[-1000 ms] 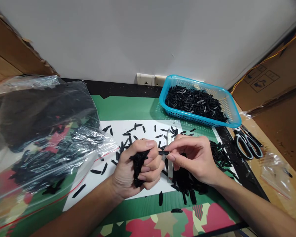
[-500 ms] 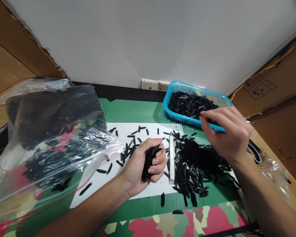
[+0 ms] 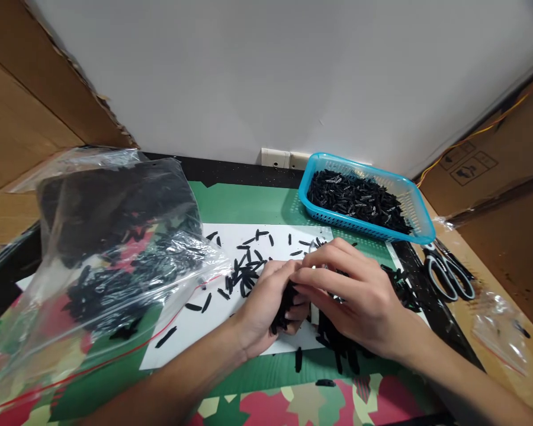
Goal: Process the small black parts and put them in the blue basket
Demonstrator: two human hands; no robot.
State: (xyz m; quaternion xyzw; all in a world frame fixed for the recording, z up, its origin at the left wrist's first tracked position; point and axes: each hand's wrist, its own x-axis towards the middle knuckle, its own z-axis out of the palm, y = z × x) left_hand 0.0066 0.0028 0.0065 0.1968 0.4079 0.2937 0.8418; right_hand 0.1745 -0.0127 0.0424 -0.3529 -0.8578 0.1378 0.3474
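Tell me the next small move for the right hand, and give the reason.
Probably pinch one black piece out of the bunch of black pieces and draw it clear. The left hand is closed around that bunch, and the right hand has its fingers at the bunch's top end, over the white sheet. Whether a piece is already pinched is hidden.

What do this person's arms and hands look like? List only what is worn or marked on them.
Both forearms are bare as far as the picture shows: no sleeves, gloves, watch or bracelet. The left hand and the right hand show no rings or markings. The fingernails are short and unpainted. No cables or straps run along either arm.
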